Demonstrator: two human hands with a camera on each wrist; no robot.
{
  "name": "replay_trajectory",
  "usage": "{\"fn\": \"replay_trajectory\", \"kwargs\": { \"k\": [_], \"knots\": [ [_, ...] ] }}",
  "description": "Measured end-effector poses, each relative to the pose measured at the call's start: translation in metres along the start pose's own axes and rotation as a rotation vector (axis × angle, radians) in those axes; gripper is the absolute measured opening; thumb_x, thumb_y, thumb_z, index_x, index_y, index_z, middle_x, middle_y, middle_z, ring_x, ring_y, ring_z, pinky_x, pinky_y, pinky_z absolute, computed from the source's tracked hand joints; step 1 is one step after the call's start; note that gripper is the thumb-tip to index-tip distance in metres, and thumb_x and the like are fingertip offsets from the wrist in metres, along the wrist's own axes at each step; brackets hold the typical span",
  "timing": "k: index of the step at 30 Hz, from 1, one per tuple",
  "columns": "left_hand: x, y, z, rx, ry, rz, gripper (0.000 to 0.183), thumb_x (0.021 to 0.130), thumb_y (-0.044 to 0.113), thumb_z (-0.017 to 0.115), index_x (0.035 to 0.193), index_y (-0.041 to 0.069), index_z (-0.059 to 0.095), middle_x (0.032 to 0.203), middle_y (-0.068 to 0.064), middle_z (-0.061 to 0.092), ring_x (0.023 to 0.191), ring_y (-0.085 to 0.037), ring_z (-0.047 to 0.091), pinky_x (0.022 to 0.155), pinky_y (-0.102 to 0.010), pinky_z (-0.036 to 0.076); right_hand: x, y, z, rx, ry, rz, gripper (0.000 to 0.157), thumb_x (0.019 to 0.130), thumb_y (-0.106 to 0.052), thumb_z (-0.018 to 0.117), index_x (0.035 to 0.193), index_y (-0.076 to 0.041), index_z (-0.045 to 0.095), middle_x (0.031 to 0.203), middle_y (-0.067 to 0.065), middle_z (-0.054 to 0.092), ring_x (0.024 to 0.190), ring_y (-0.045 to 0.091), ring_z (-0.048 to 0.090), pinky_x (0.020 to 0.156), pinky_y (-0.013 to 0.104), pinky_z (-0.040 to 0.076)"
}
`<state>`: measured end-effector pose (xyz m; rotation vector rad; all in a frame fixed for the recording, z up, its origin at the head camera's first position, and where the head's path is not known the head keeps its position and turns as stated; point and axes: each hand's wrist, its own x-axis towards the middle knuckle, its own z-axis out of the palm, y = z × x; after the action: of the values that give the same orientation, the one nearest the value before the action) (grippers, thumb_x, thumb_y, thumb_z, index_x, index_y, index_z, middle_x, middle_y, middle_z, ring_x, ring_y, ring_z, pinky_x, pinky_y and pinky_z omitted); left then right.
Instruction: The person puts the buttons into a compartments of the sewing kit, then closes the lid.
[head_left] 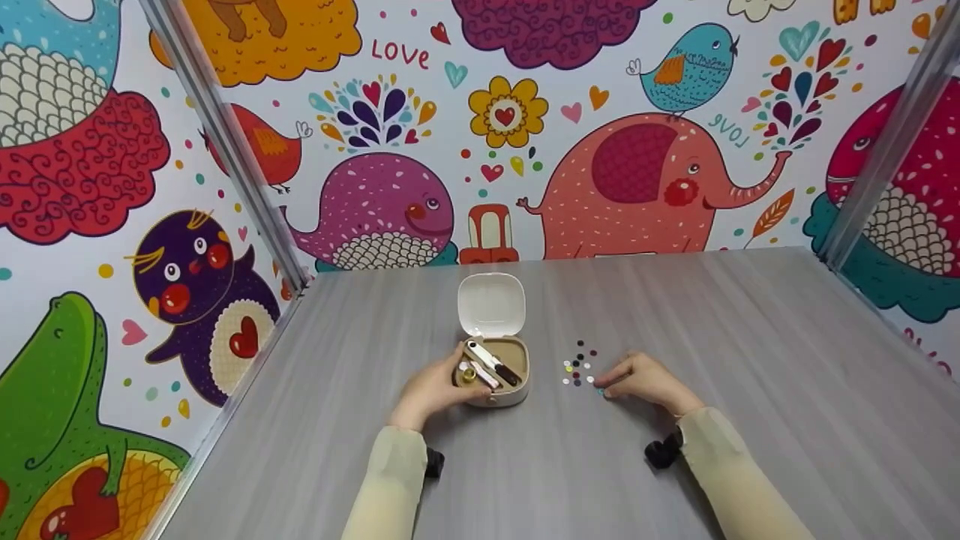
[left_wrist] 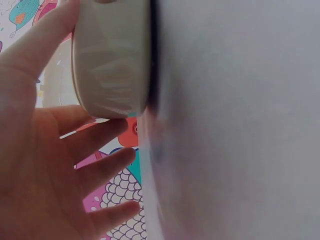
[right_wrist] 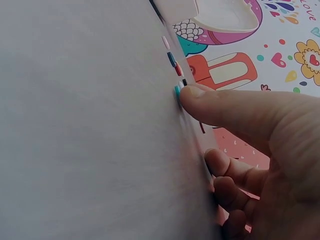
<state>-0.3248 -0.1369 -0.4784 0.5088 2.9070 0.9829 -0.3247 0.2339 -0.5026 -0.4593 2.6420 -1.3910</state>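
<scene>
My left hand (head_left: pixel 433 390) holds a small cream box (head_left: pixel 510 400) by its left side and front, thumb at the front, as the left wrist view shows from low down. The white lid (head_left: pixel 491 304) stands open at the back. Inside lie a white-and-black slim tool (head_left: pixel 491 362), a smaller white piece and a small gold ring-shaped thing (head_left: pixel 469 374). To the right, my right hand (head_left: pixel 649 381) pinches a blue button (right_wrist: pixel 177 92) at tabletop level between thumb and index finger. Several small round buttons (head_left: pixel 577 358), white, black, yellow and dark red, are scattered just left of those fingertips.
The grey wood-grain table (head_left: pixel 337 337) runs back to a wall (head_left: pixel 540 172) printed with cartoon animals. Metal posts (head_left: pixel 225 135) stand at the table's left and right sides. Dark wrist cameras (head_left: pixel 663 452) sit at both sleeves.
</scene>
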Motion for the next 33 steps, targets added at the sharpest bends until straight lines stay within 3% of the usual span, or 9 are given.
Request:
{"fn": "replay_trajectory", "kwargs": {
  "k": [3, 9, 20, 27, 33],
  "knots": [
    [-0.0003, 0.0016, -0.0009, 0.006, -0.008, -0.018, 0.104, 0.073, 0.059, 0.076, 0.151, 0.005, 0.032, 0.145, -0.020, 0.044, 0.126, -0.040, 0.048, 0.101, -0.052, 0.040, 0.0007, -0.0002, 0.0002, 0.005, -0.001, -0.002, 0.020, 0.074, -0.006, 0.081, 0.093, -0.001, 0.078, 0.093, 0.007, 0.056, 0.080, 0.018, 0.048, 0.063, 0.023, 0.044],
    [-0.0008, 0.0017, -0.0005, -0.002, -0.016, -0.020, 0.104, 0.074, 0.058, 0.076, 0.151, 0.005, 0.031, 0.145, -0.021, 0.044, 0.126, -0.041, 0.048, 0.101, -0.052, 0.040, 0.0013, 0.0003, 0.0019, -0.028, 0.019, 0.003, 0.019, 0.072, -0.006, 0.082, 0.091, -0.002, 0.078, 0.090, 0.005, 0.056, 0.083, 0.019, 0.048, 0.069, 0.029, 0.041],
    [0.0006, 0.0021, -0.0011, -0.015, -0.021, -0.019, 0.104, 0.074, 0.058, 0.076, 0.151, 0.004, 0.031, 0.145, -0.021, 0.043, 0.127, -0.040, 0.046, 0.102, -0.052, 0.039, 0.0021, 0.0012, 0.0020, -0.056, 0.040, -0.017, 0.015, 0.070, -0.005, 0.082, 0.085, -0.003, 0.079, 0.090, 0.005, 0.058, 0.081, 0.018, 0.050, 0.068, 0.027, 0.042],
    [0.0010, 0.0021, -0.0021, -0.020, -0.021, -0.031, 0.104, 0.074, 0.058, 0.076, 0.152, 0.005, 0.030, 0.145, -0.020, 0.043, 0.127, -0.039, 0.047, 0.102, -0.051, 0.039, 0.0023, -0.0009, 0.0016, -0.048, 0.047, -0.027, 0.013, 0.069, -0.004, 0.082, 0.078, -0.001, 0.074, 0.084, 0.005, 0.055, 0.071, 0.015, 0.049, 0.057, 0.022, 0.043],
    [0.0009, 0.0017, -0.0016, 0.011, -0.026, -0.027, 0.106, 0.073, 0.060, 0.075, 0.151, 0.004, 0.030, 0.144, -0.020, 0.045, 0.125, -0.038, 0.049, 0.101, -0.050, 0.041, 0.0006, -0.0003, -0.0002, -0.075, 0.068, -0.020, 0.012, 0.074, -0.011, 0.081, 0.072, -0.002, 0.073, 0.077, 0.003, 0.058, 0.064, 0.013, 0.047, 0.055, 0.023, 0.038]
  ]
}}
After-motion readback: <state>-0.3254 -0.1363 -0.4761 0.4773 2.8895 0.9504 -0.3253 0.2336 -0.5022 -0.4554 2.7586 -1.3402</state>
